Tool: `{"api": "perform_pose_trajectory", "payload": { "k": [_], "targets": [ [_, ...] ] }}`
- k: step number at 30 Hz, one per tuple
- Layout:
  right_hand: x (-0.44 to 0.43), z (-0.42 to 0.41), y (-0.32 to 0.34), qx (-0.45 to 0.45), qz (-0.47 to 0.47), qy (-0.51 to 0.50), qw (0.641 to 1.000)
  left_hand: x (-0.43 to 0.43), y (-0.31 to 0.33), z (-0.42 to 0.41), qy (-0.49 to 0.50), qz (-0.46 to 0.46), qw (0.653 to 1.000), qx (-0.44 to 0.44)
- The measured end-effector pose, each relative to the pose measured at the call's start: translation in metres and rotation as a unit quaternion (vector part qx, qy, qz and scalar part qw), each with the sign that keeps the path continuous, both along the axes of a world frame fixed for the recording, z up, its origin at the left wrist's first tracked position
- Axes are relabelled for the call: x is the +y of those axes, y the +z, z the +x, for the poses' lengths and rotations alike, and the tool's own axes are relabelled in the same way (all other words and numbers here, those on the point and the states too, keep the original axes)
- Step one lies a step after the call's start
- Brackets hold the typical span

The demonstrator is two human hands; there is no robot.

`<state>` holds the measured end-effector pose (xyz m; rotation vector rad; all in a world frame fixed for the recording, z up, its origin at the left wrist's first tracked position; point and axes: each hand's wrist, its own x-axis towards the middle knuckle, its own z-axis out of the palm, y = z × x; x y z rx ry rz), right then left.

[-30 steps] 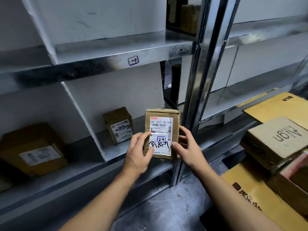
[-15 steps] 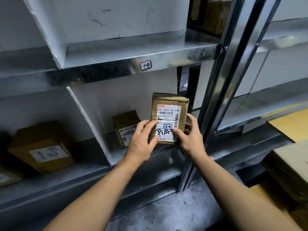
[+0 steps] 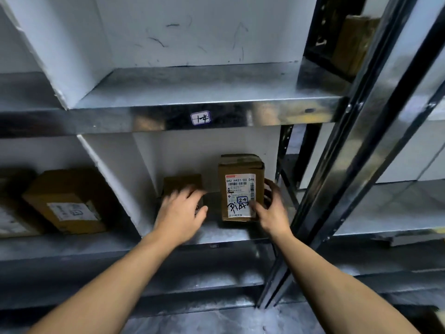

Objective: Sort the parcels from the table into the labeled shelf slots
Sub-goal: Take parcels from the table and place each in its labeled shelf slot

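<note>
While the cardboard parcel stands upright on the steel shelf, just beside a smaller box and near the slot's right end, the right hand pinches it lightly, thumb on the printed label and fingers curved round its right edge. The left hand is spread and blurred over the smaller box, holding nothing. The step looks like the final set-down. The base should sit flat, back from the shelf lip, with the handwritten 24 facing out, and the release should not tip it into its neighbour. The sticker on the edge above reads 14; this slot's own number I cannot see.
</note>
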<state>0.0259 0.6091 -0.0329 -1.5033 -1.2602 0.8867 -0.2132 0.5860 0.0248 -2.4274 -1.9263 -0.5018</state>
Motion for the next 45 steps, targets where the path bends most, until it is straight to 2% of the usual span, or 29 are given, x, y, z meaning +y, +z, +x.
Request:
{"api": "perform_pose_trajectory", "payload": {
  "k": [5,11,25,35,37,40,45],
  "targets": [
    [0.028,0.002,-0.016,0.083,-0.01,0.047,0.995,-0.004,0.0,0.0,0.039,0.015,0.999,0.009],
    [0.04,0.001,-0.031,0.088,-0.005,0.075,0.993,-0.007,-0.003,0.001,0.062,0.018,0.998,0.018],
    [0.034,0.016,-0.044,0.057,-0.044,0.097,0.993,-0.003,-0.009,0.011,0.06,-0.016,0.998,-0.02],
    [0.017,0.009,-0.035,-0.018,-0.071,0.072,0.995,-0.004,-0.008,-0.001,0.034,-0.026,0.999,-0.032],
    [0.007,0.007,-0.029,-0.058,-0.078,0.038,0.995,-0.005,-0.007,-0.004,0.02,-0.023,0.999,-0.041],
    [-0.015,0.003,-0.02,-0.176,-0.051,0.0,0.983,-0.007,-0.005,-0.009,-0.011,-0.016,0.999,-0.048],
    [-0.064,-0.01,-0.008,-0.402,-0.026,0.002,0.915,-0.017,-0.007,-0.019,-0.098,-0.004,0.994,-0.054]
  ]
}}
